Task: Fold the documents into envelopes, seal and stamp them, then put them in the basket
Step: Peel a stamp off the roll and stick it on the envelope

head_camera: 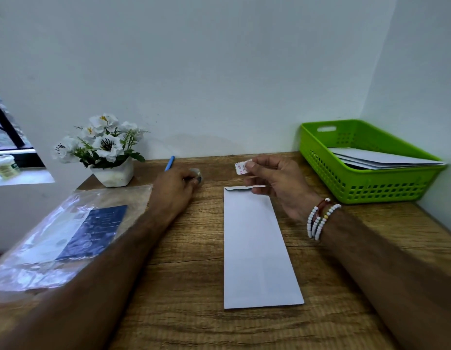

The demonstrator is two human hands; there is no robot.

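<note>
Now, step: stamping, I judge.
Left hand: curled on a small round object.
Envelope: flat, centre of desk.
Right hand: pinches your stamp above Envelope's far end.
Basket: far right, envelopes inside.
Next: press stamp on a corner.

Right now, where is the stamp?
In the head view, right of centre: the stamp is pinched in the right hand's fingers, held near the far end of the white envelope, left of the green basket.
</note>
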